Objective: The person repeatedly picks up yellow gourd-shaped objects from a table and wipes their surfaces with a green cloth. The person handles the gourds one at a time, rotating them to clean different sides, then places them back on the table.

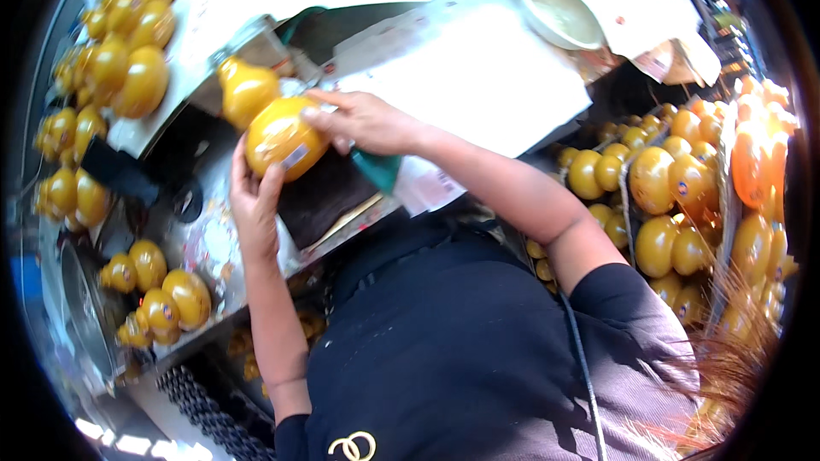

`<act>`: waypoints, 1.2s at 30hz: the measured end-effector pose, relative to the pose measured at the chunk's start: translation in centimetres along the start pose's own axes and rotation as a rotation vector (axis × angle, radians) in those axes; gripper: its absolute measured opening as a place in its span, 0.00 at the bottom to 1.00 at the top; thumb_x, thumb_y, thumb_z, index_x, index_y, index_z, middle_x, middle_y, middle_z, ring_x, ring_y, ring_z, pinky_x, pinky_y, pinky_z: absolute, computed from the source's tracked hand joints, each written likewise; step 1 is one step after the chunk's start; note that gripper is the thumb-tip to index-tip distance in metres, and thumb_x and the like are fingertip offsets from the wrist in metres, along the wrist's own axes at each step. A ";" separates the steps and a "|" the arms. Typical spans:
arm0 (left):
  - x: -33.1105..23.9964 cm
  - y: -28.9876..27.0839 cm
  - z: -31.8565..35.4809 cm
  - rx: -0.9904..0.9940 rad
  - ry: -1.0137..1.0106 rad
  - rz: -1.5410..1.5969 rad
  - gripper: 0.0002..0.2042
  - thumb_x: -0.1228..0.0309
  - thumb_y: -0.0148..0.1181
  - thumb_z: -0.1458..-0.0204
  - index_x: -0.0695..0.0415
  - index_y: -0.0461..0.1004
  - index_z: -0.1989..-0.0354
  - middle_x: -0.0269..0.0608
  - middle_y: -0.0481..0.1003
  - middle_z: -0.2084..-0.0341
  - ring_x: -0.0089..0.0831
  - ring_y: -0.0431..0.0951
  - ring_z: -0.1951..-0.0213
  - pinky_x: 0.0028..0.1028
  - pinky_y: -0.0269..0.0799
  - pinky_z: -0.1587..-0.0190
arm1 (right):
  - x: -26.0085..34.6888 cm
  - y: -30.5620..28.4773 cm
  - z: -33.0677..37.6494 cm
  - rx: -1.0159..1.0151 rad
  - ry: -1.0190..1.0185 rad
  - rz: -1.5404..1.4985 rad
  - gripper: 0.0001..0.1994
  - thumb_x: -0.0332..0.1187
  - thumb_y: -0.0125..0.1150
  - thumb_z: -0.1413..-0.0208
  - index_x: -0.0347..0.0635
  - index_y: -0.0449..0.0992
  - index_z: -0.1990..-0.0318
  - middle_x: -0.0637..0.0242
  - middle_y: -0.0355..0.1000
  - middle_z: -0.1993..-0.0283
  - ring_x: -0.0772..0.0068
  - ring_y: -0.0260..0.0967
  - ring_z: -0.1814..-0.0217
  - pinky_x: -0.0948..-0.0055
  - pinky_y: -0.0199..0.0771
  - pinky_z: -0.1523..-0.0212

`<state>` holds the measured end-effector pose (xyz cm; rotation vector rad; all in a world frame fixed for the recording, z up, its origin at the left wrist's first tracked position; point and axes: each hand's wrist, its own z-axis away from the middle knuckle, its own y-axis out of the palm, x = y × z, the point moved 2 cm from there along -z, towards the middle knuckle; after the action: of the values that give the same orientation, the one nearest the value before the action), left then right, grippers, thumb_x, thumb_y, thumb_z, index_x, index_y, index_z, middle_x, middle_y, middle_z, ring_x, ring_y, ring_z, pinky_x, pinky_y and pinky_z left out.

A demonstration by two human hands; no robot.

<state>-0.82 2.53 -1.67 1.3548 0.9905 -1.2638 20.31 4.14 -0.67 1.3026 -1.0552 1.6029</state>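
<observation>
A glossy yellow bottle gourd lies tilted between my two hands, its narrower top lobe toward the far left. A small pale label shows on its round lower lobe. My left hand cups that lobe from the near left, thumb and fingers curved against it. From the right, my right hand presses its fingers onto the same lobe. Just below my right wrist is a green piece of something I cannot make out. Beneath the gourd is a dark work surface.
Large white sheets cover the far side, with a pale bowl on them. Many gourds crowd the far left, with several more gourds at near left. Stacked gourds fill the right. A black object stands at left.
</observation>
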 end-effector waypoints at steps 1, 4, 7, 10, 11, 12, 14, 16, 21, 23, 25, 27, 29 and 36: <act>-0.4 0.5 -0.1 0.013 -0.005 0.010 0.34 0.68 0.63 0.48 0.62 0.54 0.35 0.45 0.65 0.44 0.31 0.67 0.43 0.28 0.62 0.40 | -0.3 -0.2 -0.1 -0.024 -0.016 -0.030 0.38 0.60 0.49 0.41 0.33 0.62 0.38 0.64 0.73 0.69 0.79 0.69 0.74 0.78 0.72 0.68; -0.8 0.4 0.0 0.004 -0.023 0.032 0.35 0.66 0.64 0.49 0.62 0.54 0.35 0.47 0.64 0.43 0.32 0.66 0.41 0.28 0.60 0.39 | 0.8 -0.1 0.3 0.026 0.020 0.065 0.40 0.62 0.51 0.44 0.33 0.62 0.38 0.61 0.74 0.64 0.76 0.71 0.68 0.75 0.73 0.63; -0.5 -0.3 0.0 -0.022 -0.032 0.098 0.35 0.65 0.64 0.49 0.62 0.55 0.35 0.47 0.64 0.42 0.33 0.65 0.40 0.28 0.60 0.38 | 0.1 0.8 0.0 -0.095 0.001 0.221 0.37 0.58 0.56 0.44 0.41 0.61 0.35 0.72 0.67 0.75 0.84 0.63 0.75 0.82 0.66 0.69; -1.0 0.1 0.1 -0.013 -0.046 0.044 0.36 0.66 0.65 0.50 0.62 0.55 0.35 0.47 0.64 0.43 0.33 0.65 0.40 0.29 0.60 0.38 | 0.1 0.9 -0.2 -0.060 -0.040 0.147 0.39 0.59 0.60 0.48 0.43 0.61 0.35 0.72 0.68 0.75 0.84 0.63 0.75 0.82 0.66 0.69; -1.0 0.1 0.1 -0.008 -0.049 0.035 0.36 0.66 0.65 0.50 0.62 0.55 0.35 0.47 0.64 0.43 0.33 0.65 0.40 0.29 0.60 0.38 | -0.1 0.9 -0.2 -0.065 -0.040 0.155 0.39 0.59 0.60 0.47 0.42 0.61 0.35 0.72 0.68 0.74 0.84 0.63 0.75 0.83 0.66 0.70; -1.0 0.1 0.0 -0.002 -0.051 0.042 0.36 0.66 0.66 0.50 0.62 0.55 0.35 0.47 0.64 0.43 0.33 0.66 0.40 0.29 0.60 0.38 | -0.3 0.8 -0.3 -0.070 -0.045 0.163 0.38 0.58 0.60 0.47 0.42 0.61 0.35 0.72 0.69 0.74 0.84 0.63 0.75 0.83 0.66 0.70; -1.0 0.0 0.0 0.010 -0.055 0.057 0.36 0.66 0.66 0.51 0.62 0.54 0.35 0.47 0.64 0.43 0.33 0.66 0.41 0.30 0.60 0.38 | -0.1 0.8 -0.4 -0.079 -0.048 0.158 0.38 0.58 0.60 0.47 0.42 0.62 0.36 0.71 0.70 0.73 0.84 0.64 0.75 0.82 0.66 0.70; -1.0 0.1 -0.1 0.026 -0.049 0.082 0.37 0.67 0.66 0.51 0.63 0.53 0.35 0.47 0.64 0.43 0.32 0.66 0.41 0.30 0.60 0.39 | 0.4 0.9 -0.4 -0.085 -0.049 0.136 0.37 0.58 0.60 0.48 0.41 0.64 0.37 0.70 0.71 0.72 0.83 0.64 0.75 0.82 0.67 0.71; -1.4 0.6 0.0 0.009 -0.049 0.092 0.39 0.66 0.68 0.52 0.65 0.52 0.35 0.47 0.65 0.44 0.33 0.67 0.42 0.31 0.62 0.39 | 1.1 1.0 -0.4 -0.074 -0.004 0.125 0.36 0.57 0.62 0.49 0.38 0.66 0.41 0.65 0.73 0.66 0.81 0.66 0.74 0.80 0.68 0.71; -1.5 0.6 -0.2 0.011 -0.053 0.094 0.39 0.66 0.68 0.52 0.64 0.52 0.35 0.47 0.65 0.44 0.34 0.68 0.43 0.31 0.63 0.39 | 1.2 1.0 -0.4 -0.076 -0.003 0.101 0.37 0.56 0.62 0.49 0.37 0.66 0.41 0.65 0.72 0.65 0.81 0.66 0.74 0.80 0.68 0.71; -1.7 0.7 -0.1 -0.001 -0.063 0.084 0.39 0.67 0.68 0.52 0.64 0.53 0.35 0.47 0.65 0.44 0.34 0.68 0.43 0.31 0.63 0.39 | 1.5 1.0 -0.2 -0.064 0.052 0.127 0.40 0.64 0.59 0.52 0.36 0.68 0.43 0.50 0.72 0.50 0.59 0.72 0.48 0.68 0.70 0.48; -1.6 0.7 -0.1 0.006 -0.058 0.107 0.38 0.67 0.68 0.52 0.64 0.53 0.35 0.47 0.65 0.44 0.34 0.68 0.43 0.31 0.63 0.40 | 1.7 1.0 -0.2 -0.056 0.062 0.107 0.40 0.63 0.59 0.51 0.36 0.68 0.43 0.51 0.72 0.50 0.59 0.72 0.49 0.68 0.70 0.48; -1.5 0.7 -0.1 0.009 -0.052 0.113 0.38 0.67 0.68 0.52 0.64 0.53 0.35 0.47 0.65 0.44 0.33 0.68 0.43 0.31 0.63 0.40 | 1.7 1.0 -0.2 -0.053 0.052 0.108 0.39 0.63 0.59 0.51 0.37 0.68 0.43 0.51 0.72 0.51 0.61 0.72 0.50 0.69 0.70 0.49; -1.2 0.3 -0.2 0.014 -0.049 0.094 0.37 0.64 0.66 0.50 0.64 0.53 0.35 0.48 0.64 0.43 0.33 0.66 0.42 0.30 0.62 0.40 | 1.0 0.5 -0.5 0.062 0.094 0.011 0.37 0.62 0.58 0.49 0.40 0.68 0.42 0.55 0.73 0.54 0.67 0.72 0.55 0.72 0.71 0.54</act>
<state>-0.66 2.79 -0.43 1.3591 0.8752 -1.2293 19.58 4.51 0.25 1.2509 -0.9639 1.7002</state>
